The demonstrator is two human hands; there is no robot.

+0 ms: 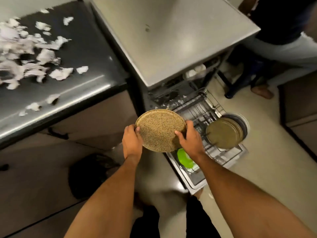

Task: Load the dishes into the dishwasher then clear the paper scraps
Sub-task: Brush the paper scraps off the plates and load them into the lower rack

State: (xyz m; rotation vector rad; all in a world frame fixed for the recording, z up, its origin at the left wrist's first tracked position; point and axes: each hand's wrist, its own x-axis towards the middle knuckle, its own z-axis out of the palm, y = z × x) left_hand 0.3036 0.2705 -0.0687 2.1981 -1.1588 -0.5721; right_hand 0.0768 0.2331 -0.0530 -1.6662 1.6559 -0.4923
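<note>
The dishwasher [175, 48] fills the upper middle of the frame, its lower rack [205, 117] drawn out toward the lower right, likely so plates can drop straight into the tines. Across the dark counter [82, 79] at upper left lie the torn paper scraps [34, 54], untouched, which suits the order of the task: dishes first. Right of centre, a stack of tan plates [223, 133] already stands on edge in the rack, and a green dish [184, 158] sits in it lower down. At mid-frame the speckled plate [159, 130] is held above the rack's near end, tilted, probably ready to slot in upright. The left hand [132, 143] grips its left rim, the right hand [188, 140] grips its right rim, thumb on the face, both forearms reaching up from the bottom of the frame.
</note>
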